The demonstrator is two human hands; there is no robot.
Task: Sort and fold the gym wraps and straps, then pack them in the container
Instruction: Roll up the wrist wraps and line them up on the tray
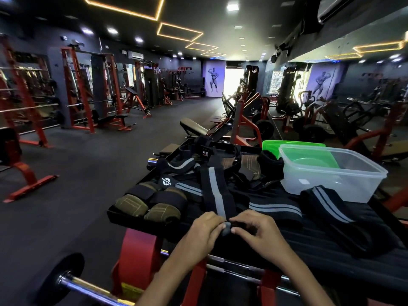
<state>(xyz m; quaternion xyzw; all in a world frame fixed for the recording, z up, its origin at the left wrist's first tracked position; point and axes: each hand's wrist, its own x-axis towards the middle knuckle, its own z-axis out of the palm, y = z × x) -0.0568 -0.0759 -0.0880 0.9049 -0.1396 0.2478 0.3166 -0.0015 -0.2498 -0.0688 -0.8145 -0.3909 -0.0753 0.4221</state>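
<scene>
Both forearms reach in from the bottom edge, and the left hand (206, 226) and right hand (254, 230) meet at the near end of a long black wrap with a grey centre stripe (217, 188). Fingers on each side curl in and pinch that end, thumbs nearly touching, apparently starting a roll or fold. To do it well, keep the edges square and the first turn tight, drawing slack evenly so the stripe stays centred. The wrap runs away from the hands over a pile of black straps (220, 162) on the black bench top (331, 239). Left sit olive padded grips (143, 206); right, another striped wrap (331, 208). Beyond it, the clear container (331, 173) waits open, with nothing packed in it, a green lid (293, 146) behind.
</scene>
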